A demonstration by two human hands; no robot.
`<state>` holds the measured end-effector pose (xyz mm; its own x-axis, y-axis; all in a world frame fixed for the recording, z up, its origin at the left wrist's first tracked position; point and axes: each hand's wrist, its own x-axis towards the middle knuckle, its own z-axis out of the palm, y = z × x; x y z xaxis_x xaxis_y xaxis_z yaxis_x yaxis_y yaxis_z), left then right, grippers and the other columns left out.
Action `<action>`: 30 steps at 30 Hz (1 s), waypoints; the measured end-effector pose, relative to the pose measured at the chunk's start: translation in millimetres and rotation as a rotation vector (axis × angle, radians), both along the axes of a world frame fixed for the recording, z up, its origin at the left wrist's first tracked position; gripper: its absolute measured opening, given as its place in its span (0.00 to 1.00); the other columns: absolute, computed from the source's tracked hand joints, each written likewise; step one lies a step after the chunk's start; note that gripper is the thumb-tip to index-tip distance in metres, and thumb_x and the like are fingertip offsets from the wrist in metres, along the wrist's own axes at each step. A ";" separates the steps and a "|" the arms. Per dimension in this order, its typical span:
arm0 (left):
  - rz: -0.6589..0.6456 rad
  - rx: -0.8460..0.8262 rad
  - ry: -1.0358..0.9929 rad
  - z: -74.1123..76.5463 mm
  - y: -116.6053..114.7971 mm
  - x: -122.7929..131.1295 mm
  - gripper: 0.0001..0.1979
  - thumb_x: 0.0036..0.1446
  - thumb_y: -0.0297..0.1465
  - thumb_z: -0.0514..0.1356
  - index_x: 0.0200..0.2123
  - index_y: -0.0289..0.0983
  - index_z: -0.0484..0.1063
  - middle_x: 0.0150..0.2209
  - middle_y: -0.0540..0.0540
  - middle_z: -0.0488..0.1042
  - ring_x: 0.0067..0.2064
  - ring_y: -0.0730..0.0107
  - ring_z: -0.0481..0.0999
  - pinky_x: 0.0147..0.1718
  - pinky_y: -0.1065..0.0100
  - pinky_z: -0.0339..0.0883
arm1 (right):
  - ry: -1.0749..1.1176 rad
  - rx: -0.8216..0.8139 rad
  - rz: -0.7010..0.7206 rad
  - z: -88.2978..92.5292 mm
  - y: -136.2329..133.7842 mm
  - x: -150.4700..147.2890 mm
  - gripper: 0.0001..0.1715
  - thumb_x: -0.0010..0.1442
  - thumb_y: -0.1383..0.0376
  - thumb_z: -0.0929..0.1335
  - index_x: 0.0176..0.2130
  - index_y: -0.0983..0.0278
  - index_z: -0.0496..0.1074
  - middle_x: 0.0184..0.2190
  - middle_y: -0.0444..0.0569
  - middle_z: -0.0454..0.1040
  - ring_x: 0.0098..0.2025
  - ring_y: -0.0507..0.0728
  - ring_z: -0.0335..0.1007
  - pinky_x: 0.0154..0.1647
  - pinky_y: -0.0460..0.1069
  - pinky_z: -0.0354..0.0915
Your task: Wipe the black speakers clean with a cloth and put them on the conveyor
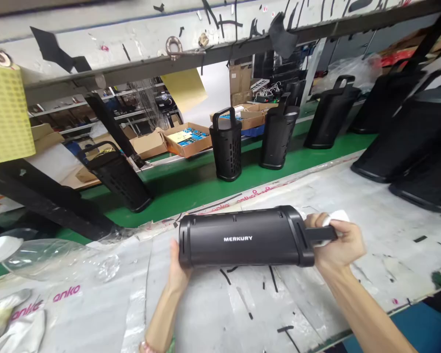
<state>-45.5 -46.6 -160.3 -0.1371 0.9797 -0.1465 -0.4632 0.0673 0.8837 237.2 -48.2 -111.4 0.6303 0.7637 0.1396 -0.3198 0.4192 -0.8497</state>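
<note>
A black lantern-style speaker (238,239) with MERKURY printed on its side lies sideways between my hands, just over the worktop. My left hand (178,269) grips its base end, thumb showing at the edge and the other fingers hidden underneath. At the opposite end my right hand (340,242) is closed around the speaker's handle (320,234). A white cloth or tissue (336,216) is pinched in the same right hand.
Similar black speakers stand along the green shelf (183,189), with more at the right (407,127). A clear plastic bottle (55,260) lies at the left, near a whitish glove or cloth (18,318). Black scraps dot the plastic-covered worktop (213,314). An overhead beam crosses above.
</note>
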 end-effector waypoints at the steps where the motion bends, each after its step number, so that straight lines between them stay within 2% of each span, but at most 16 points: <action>1: -0.034 -0.027 -0.010 2.1 -0.2 0.0 0.37 0.46 0.60 0.60 0.52 0.43 0.75 0.44 0.43 0.80 0.61 0.42 0.67 0.60 0.48 0.61 | -0.037 0.033 0.006 2.9 1.4 0.8 0.18 0.38 0.56 0.63 0.09 0.59 0.52 0.08 0.41 0.48 0.14 0.49 0.47 0.16 0.48 0.50; 5: -0.057 0.024 -0.034 12.2 -1.9 2.5 0.31 0.53 0.50 0.60 0.59 0.49 0.69 0.50 0.51 0.78 0.58 0.50 0.71 0.59 0.53 0.63 | -0.213 0.038 0.040 -0.8 13.9 5.5 0.22 0.44 0.52 0.63 0.10 0.59 0.53 0.09 0.42 0.49 0.15 0.50 0.47 0.19 0.50 0.51; 8: 0.010 0.098 0.014 14.7 -0.4 1.6 0.34 0.53 0.47 0.60 0.63 0.47 0.63 0.53 0.50 0.76 0.57 0.53 0.72 0.60 0.55 0.62 | -0.371 -0.085 0.046 -5.7 22.2 14.1 0.21 0.48 0.54 0.67 0.13 0.61 0.62 0.14 0.44 0.61 0.20 0.53 0.58 0.24 0.51 0.57; 10: 0.025 0.101 0.045 13.5 2.1 0.1 0.35 0.53 0.47 0.60 0.64 0.45 0.62 0.53 0.49 0.76 0.57 0.54 0.72 0.60 0.57 0.62 | -0.448 -0.160 -0.022 -2.7 23.9 17.6 0.15 0.53 0.55 0.67 0.23 0.63 0.73 0.23 0.47 0.71 0.28 0.56 0.67 0.33 0.52 0.64; 12: 0.034 0.088 0.053 11.7 4.8 -0.7 0.36 0.53 0.48 0.61 0.64 0.45 0.61 0.53 0.48 0.76 0.57 0.55 0.72 0.59 0.59 0.62 | -0.513 -0.172 -0.090 2.4 21.2 11.5 0.17 0.59 0.56 0.65 0.40 0.63 0.77 0.38 0.49 0.77 0.43 0.60 0.71 0.48 0.55 0.64; 15: 0.050 0.089 0.051 9.6 6.8 -0.1 0.36 0.53 0.48 0.61 0.64 0.44 0.61 0.54 0.48 0.76 0.56 0.57 0.73 0.57 0.62 0.63 | -0.926 -0.064 -0.028 -0.6 5.3 -27.0 0.24 0.64 0.59 0.61 0.58 0.60 0.69 0.57 0.51 0.71 0.59 0.62 0.64 0.63 0.60 0.56; 16: 0.049 0.091 0.048 9.1 6.7 0.3 0.36 0.54 0.47 0.61 0.64 0.44 0.61 0.53 0.47 0.76 0.55 0.58 0.74 0.57 0.62 0.64 | -1.170 -0.010 0.026 -6.1 -3.2 -46.7 0.27 0.65 0.61 0.59 0.61 0.59 0.66 0.60 0.51 0.69 0.61 0.63 0.63 0.63 0.62 0.55; 18: 0.031 0.087 0.021 8.1 5.5 0.6 0.35 0.56 0.46 0.60 0.64 0.45 0.60 0.53 0.47 0.76 0.54 0.58 0.75 0.56 0.61 0.64 | -1.379 0.084 0.127 -21.2 -21.9 -88.6 0.33 0.61 0.66 0.61 0.65 0.56 0.61 0.63 0.45 0.65 0.66 0.62 0.56 0.65 0.61 0.55; 19: 0.016 0.084 -0.005 7.7 4.8 0.5 0.34 0.56 0.46 0.60 0.65 0.45 0.59 0.52 0.47 0.77 0.53 0.58 0.76 0.57 0.60 0.65 | -1.595 0.169 0.151 -29.0 -30.4 -107.0 0.37 0.61 0.66 0.59 0.68 0.58 0.55 0.65 0.44 0.60 0.68 0.61 0.51 0.64 0.61 0.57; 22: -0.003 0.061 -0.062 7.8 3.4 -0.5 0.33 0.56 0.45 0.60 0.65 0.46 0.60 0.52 0.47 0.77 0.54 0.57 0.75 0.57 0.58 0.65 | -1.939 0.240 0.118 -43.1 -41.9 -131.9 0.36 0.63 0.63 0.57 0.68 0.61 0.54 0.67 0.37 0.50 0.71 0.55 0.40 0.53 0.55 0.67; 24: 0.018 0.044 -0.032 9.2 3.9 -0.9 0.33 0.56 0.46 0.61 0.64 0.46 0.61 0.52 0.46 0.77 0.55 0.57 0.75 0.57 0.59 0.65 | -1.927 0.157 0.060 -42.0 -35.5 -115.8 0.34 0.63 0.65 0.56 0.67 0.63 0.56 0.67 0.41 0.51 0.71 0.58 0.44 0.49 0.55 0.67; 25: 0.032 0.031 -0.005 10.1 4.4 -1.0 0.33 0.55 0.47 0.61 0.63 0.46 0.62 0.53 0.46 0.76 0.56 0.57 0.74 0.57 0.60 0.65 | -1.841 0.088 0.035 -39.1 -28.8 -99.1 0.34 0.63 0.67 0.57 0.67 0.65 0.58 0.67 0.46 0.54 0.70 0.61 0.47 0.50 0.57 0.65; 26: 0.043 0.018 0.017 11.0 5.2 -0.9 0.34 0.54 0.47 0.61 0.63 0.45 0.63 0.53 0.47 0.76 0.57 0.57 0.73 0.57 0.61 0.65 | -1.684 -0.002 0.020 -35.5 -20.7 -78.5 0.33 0.63 0.67 0.58 0.66 0.65 0.60 0.66 0.49 0.57 0.69 0.63 0.49 0.54 0.59 0.62; 28: 0.047 0.000 0.033 12.4 7.2 -0.1 0.34 0.54 0.48 0.61 0.62 0.46 0.64 0.55 0.48 0.74 0.59 0.57 0.71 0.58 0.61 0.64 | -1.199 -0.182 0.024 -28.6 -2.2 -32.7 0.27 0.61 0.63 0.62 0.59 0.61 0.69 0.61 0.50 0.67 0.66 0.67 0.54 0.60 0.62 0.54; 29: 0.047 -0.005 0.030 12.9 8.3 0.6 0.34 0.53 0.49 0.61 0.62 0.46 0.64 0.56 0.48 0.74 0.59 0.57 0.70 0.59 0.61 0.63 | -0.889 -0.252 0.031 -26.5 7.0 -11.5 0.21 0.58 0.62 0.65 0.51 0.59 0.76 0.56 0.49 0.73 0.64 0.66 0.58 0.60 0.60 0.54; 30: 0.048 -0.004 0.023 13.3 9.4 1.6 0.33 0.53 0.49 0.61 0.62 0.47 0.64 0.56 0.49 0.74 0.60 0.57 0.69 0.60 0.61 0.61 | -0.765 -0.299 0.011 -25.8 15.4 6.3 0.15 0.57 0.59 0.66 0.41 0.61 0.78 0.46 0.51 0.78 0.56 0.66 0.67 0.54 0.58 0.61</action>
<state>-43.9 -37.2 -146.9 -0.1875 0.9712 -0.1470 -0.4455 0.0493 0.8939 243.5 -32.8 -137.1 0.4355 0.8422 0.3177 0.3907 0.1411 -0.9096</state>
